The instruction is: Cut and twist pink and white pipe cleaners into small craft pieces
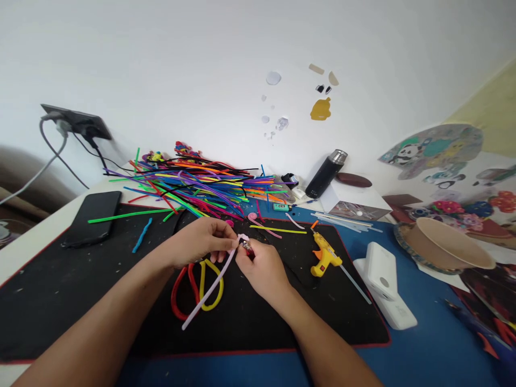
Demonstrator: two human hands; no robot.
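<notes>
Between the thumb and fingers of my left hand (209, 242) is a pale pink pipe cleaner (209, 292), its top end curled and its long end hanging down toward me. My right hand (264, 271) is closed around a small tool (245, 244) with a shiny metal head and a bit of red; my fingers hide its kind. The metal head meets the curled end of the pipe cleaner. Below my hands, a red pipe cleaner loop (174, 301) and a yellow pipe cleaner loop (221, 293) lie on the black mat (322, 322).
A heap of coloured pipe cleaners (201, 185) lies along the wall. A yellow glue gun (322, 258) is to the right, near white power banks (381, 269). A black phone (92, 217) lies left. Behind are a pink spiral (252, 216), a black flask (324, 174) and a bowl (447, 244).
</notes>
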